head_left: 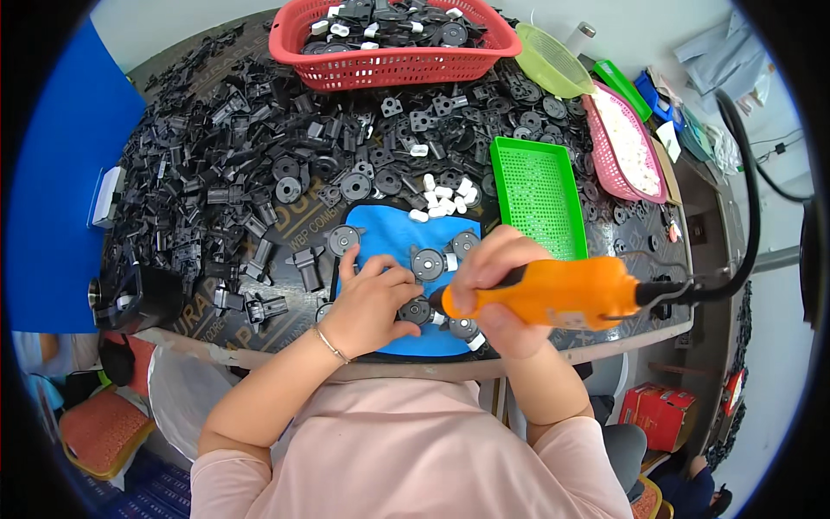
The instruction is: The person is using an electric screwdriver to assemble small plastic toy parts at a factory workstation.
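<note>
My right hand (pixel 501 294) is wrapped round an orange electric screwdriver (pixel 575 294), its dark nose pointing left and down at a black round plastic part (pixel 415 310). The exact contact of its tip cannot be made out. My left hand (pixel 370 298) rests on the blue mat (pixel 373 223), with thumb and fingers on either side of that same part, holding it down. Around it on the mat lie more black round parts (pixel 427 265), some with white plastic ends (pixel 450 262). Another black disc part (pixel 343 241) sits above my left fingers.
Heaps of black plastic parts (pixel 199 164) spread over the left and back of the table. Small white pieces (pixel 445 201) lie behind the mat. A green tray (pixel 540 195), red basket (pixel 389 69), yellow-green basket (pixel 553 62) and pink basket (pixel 618 143) stand around. A black cable (pixel 750 173) hangs right.
</note>
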`<move>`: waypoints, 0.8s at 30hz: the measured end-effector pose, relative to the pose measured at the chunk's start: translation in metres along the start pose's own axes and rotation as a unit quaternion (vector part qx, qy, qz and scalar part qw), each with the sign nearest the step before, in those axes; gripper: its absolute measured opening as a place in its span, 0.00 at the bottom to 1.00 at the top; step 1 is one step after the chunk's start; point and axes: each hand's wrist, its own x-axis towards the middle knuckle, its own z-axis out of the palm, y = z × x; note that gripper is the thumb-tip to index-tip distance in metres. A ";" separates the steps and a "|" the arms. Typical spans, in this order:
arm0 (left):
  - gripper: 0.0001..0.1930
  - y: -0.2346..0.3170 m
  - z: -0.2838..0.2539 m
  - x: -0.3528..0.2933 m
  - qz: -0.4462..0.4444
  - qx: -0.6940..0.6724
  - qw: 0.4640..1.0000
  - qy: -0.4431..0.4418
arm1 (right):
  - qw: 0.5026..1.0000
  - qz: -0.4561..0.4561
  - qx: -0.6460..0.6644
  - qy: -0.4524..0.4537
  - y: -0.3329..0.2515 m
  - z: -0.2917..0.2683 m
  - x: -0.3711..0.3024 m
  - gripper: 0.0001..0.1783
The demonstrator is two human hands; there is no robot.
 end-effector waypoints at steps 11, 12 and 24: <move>0.25 -0.005 0.008 -0.002 0.006 0.014 1.000 0.019 | 0.995 0.084 0.004 -0.056 -0.003 0.020 0.000 0.13; 0.24 -0.006 0.009 -0.003 0.006 0.023 0.999 0.025 | 0.994 0.086 0.009 -0.063 -0.002 0.020 0.000 0.12; 0.20 -0.003 0.010 0.002 0.014 0.041 0.999 0.030 | 0.990 0.048 0.007 -0.134 0.003 0.013 -0.001 0.12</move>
